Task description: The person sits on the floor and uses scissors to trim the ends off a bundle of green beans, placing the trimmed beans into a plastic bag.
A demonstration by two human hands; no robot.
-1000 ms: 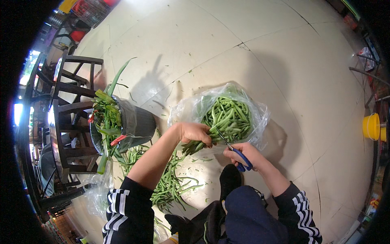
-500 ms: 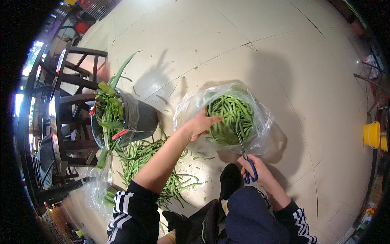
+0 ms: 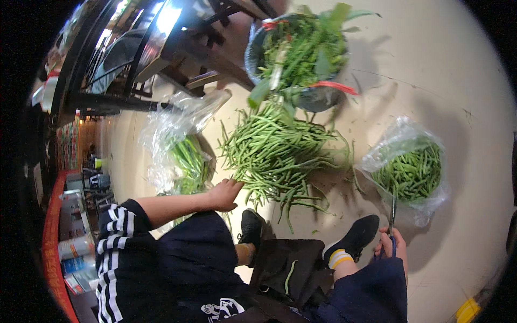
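My left hand (image 3: 224,195) is at the near left edge of a heap of long green beans (image 3: 280,148) on the floor, fingers and thumb apart and touching the outermost beans. I see nothing held in it. My right hand (image 3: 396,245) is closed round the blue handles of a pair of scissors (image 3: 393,212). Their blades point away from me over the near rim of a clear plastic bag (image 3: 401,132). Cut green beans (image 3: 412,169) fill this bag, which stands open on the floor to the right of the heap.
Beyond the heap stands a dark bucket (image 3: 318,99) piled with leafy trimmings and red strips. Left of the heap lies another plastic bag (image 3: 180,124) with green stalks (image 3: 188,156). Dark wooden chairs (image 3: 215,59) are at the far left. One bean (image 3: 291,275) lies on dark fabric between my legs.
My view has swung left. My left hand has left the bag of cut beans and come to the edge of the bean heap. My right hand keeps the scissors by the bag.
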